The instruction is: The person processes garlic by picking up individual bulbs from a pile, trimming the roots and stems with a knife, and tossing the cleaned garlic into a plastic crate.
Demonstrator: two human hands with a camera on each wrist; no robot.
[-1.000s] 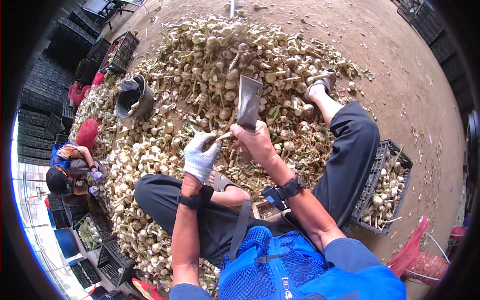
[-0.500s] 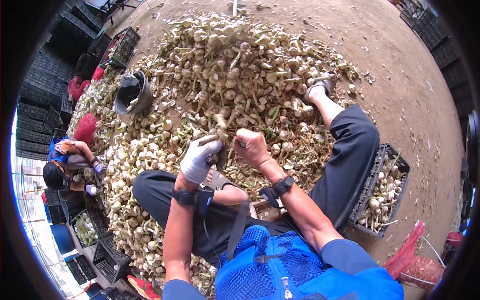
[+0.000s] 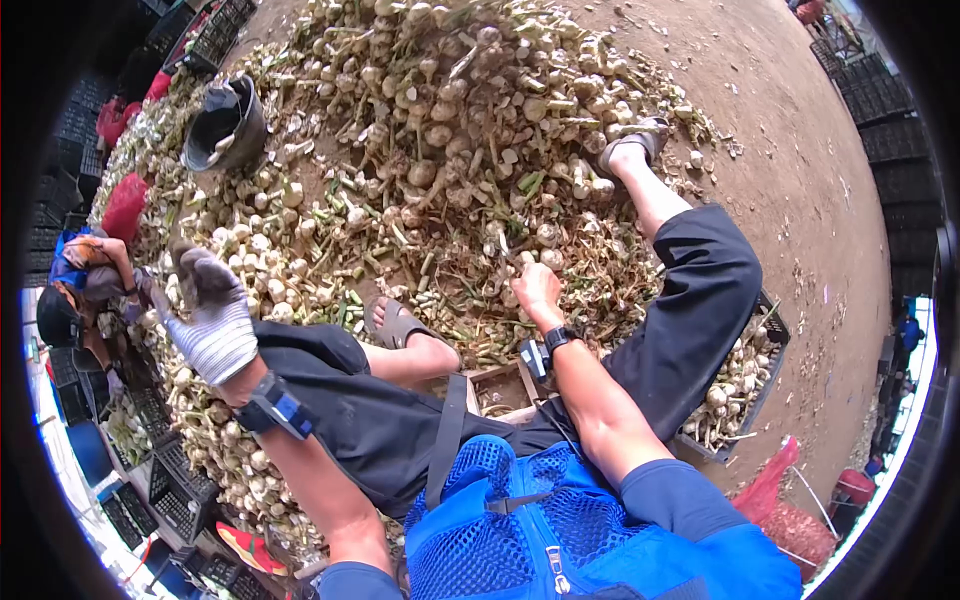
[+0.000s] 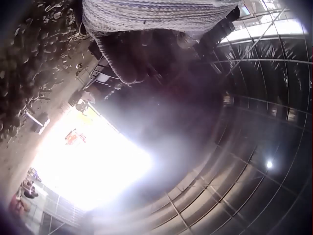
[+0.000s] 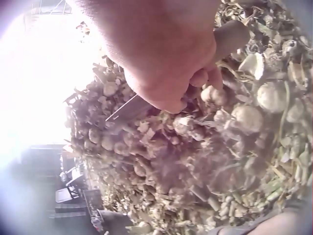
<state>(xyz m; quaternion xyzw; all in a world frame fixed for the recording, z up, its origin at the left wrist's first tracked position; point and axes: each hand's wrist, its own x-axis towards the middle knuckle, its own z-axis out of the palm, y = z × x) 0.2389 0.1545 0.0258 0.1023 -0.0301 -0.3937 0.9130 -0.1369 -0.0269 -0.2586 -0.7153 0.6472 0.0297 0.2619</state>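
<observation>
My left hand, in a white knit glove with dark, dirty fingers, is held out to the left with fingers spread and nothing in them. It hovers near the trimmed garlic bulbs beside my knee. In the left wrist view only the glove shows along the top. My bare right hand grips a cleaver low over cut stems and skins. The right wrist view shows its blade on one side of the fist and its handle on the other. A garlic bulb lies close by the fingers.
A big heap of stemmed garlic rises in front. A dark bucket stands at the left, a garlic-filled crate by my right leg. A wooden frame sits between my legs. Another person sits at far left.
My left hand held a garlic bulb near the cleaver; it has swung out left and its fingers have spread, with no bulb. The right hand has moved right and down with the cleaver.
</observation>
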